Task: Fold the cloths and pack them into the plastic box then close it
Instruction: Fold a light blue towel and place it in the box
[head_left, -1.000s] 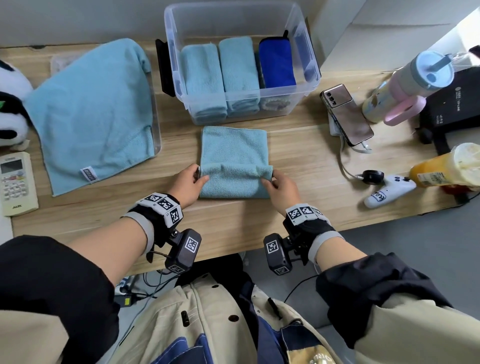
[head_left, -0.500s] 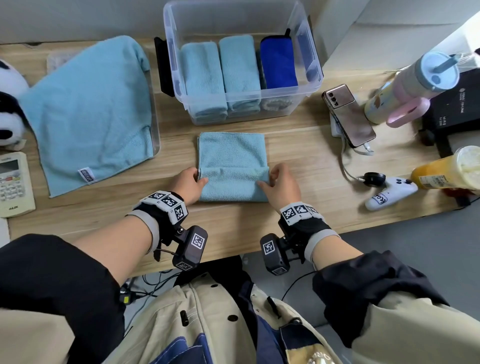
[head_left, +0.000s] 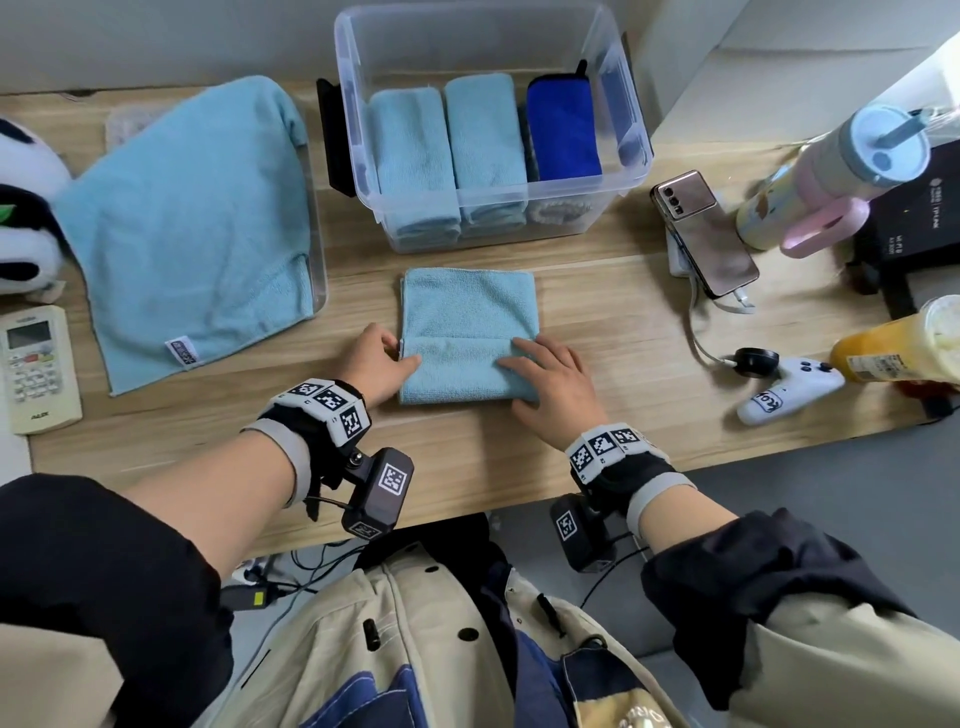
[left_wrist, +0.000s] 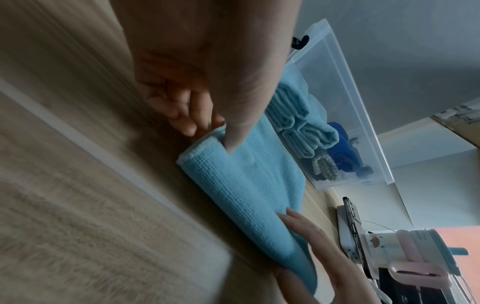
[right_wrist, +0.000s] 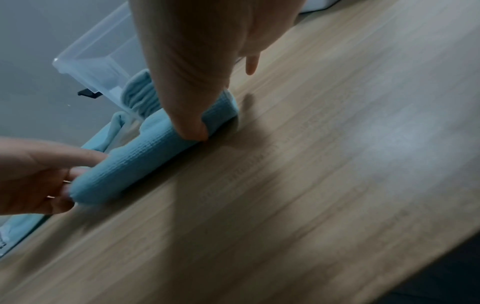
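Here the left hand pinches the left end of the light blue cloth, thumb on top. The right hand lies with flat fingers pressing the cloth's right end. The half-rolled cloth sits on the desk, just in front of the plastic box, which holds folded cloths.

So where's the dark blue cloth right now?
In the head view the dark blue cloth stands folded at the right end of the clear box, beside two light blue cloths.
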